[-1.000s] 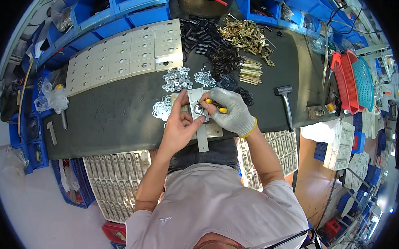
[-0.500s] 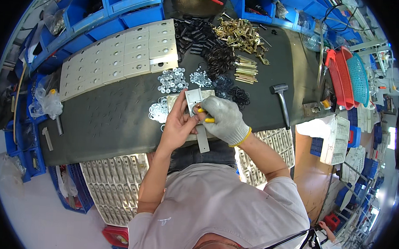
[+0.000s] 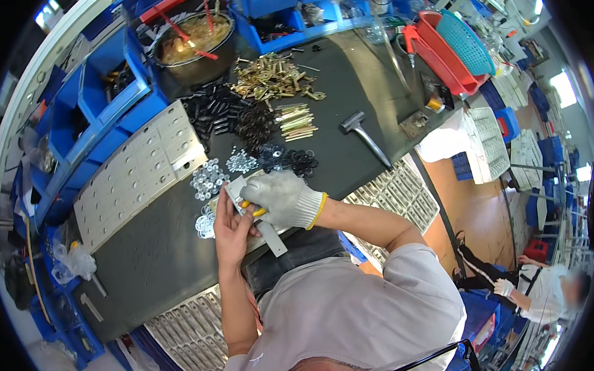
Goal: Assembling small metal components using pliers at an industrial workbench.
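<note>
My bare left hand (image 3: 232, 226) holds a flat grey metal plate (image 3: 268, 232) against the dark workbench (image 3: 148, 258). My right hand (image 3: 280, 197), in a white knit glove, is closed on a yellow-handled tool (image 3: 259, 212) pressed onto the plate's upper end. Piles of silver washers (image 3: 209, 180) lie just left of and above both hands. Black rings (image 3: 299, 163) sit above the gloved hand.
A stack of perforated metal plates (image 3: 135, 175) lies at left, more plates (image 3: 396, 193) right of the bench and near my body (image 3: 184, 330). A hammer (image 3: 362, 132), brass parts (image 3: 272, 78), black parts (image 3: 214, 109), a pot (image 3: 191, 38), blue bins (image 3: 109, 84), red basket (image 3: 449, 49). Another person (image 3: 537, 295) sits at right.
The view has shifted and tilted, so the bench now runs diagonally. Both hands stay together on the plate, with the gloved hand still on the tool.
</note>
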Available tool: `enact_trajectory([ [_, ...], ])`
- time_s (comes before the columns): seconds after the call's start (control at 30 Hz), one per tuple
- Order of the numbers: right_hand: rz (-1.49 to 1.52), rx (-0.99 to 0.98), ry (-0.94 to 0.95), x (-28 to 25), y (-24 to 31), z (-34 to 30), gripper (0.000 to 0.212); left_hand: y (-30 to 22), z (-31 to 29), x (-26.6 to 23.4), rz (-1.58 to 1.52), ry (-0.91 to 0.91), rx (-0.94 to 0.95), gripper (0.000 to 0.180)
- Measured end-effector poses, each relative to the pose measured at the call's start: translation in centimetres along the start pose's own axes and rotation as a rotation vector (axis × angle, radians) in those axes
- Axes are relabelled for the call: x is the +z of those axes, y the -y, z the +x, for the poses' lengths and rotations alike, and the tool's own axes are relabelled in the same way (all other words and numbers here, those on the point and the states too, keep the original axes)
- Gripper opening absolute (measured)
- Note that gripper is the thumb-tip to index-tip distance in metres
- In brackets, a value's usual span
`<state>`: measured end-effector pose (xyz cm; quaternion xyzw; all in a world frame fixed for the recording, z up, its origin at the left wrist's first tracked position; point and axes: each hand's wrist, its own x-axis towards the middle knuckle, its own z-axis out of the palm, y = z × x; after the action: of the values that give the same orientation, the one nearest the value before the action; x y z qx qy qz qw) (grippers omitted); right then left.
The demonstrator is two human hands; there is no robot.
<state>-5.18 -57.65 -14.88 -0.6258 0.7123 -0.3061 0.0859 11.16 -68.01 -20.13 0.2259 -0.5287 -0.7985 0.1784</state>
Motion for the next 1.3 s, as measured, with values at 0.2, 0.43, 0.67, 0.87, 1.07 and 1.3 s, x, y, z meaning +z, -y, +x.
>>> enact_trajectory([
  [0.2, 0.092, 0.202, -0.339, -4.9, -6.2, 1.2, 0.031, 0.2, -0.2, 0.2, 0.046, -0.075, 0.041, 0.082],
  [0.43, -0.483, 0.722, -0.05, -8.6, -20.1, 2.5, 0.03, 0.3, -0.3, 0.4, 0.037, -0.081, 0.036, 0.081],
  [0.67, -0.33, 0.609, -0.099, -9.0, -18.1, 1.3, 0.033, 0.8, -0.2, -0.6, 0.001, -0.061, 0.024, 0.082],
  [0.87, 0.303, 0.412, -0.265, -9.3, -5.2, 0.7, 0.021, 1.1, -0.6, -0.6, -0.069, -0.035, 0.016, 0.093],
  [1.07, 0.198, -0.067, -0.016, -7.5, 1.9, 1.5, 0.02, 0.4, -0.3, -0.1, -0.04, 0.002, 0.013, 0.098],
  [1.3, -0.055, -0.123, 0.137, -4.9, 2.2, 2.0, 0.021, 0.0, 0.1, -1.0, -0.019, 0.066, 0.008, 0.095],
])
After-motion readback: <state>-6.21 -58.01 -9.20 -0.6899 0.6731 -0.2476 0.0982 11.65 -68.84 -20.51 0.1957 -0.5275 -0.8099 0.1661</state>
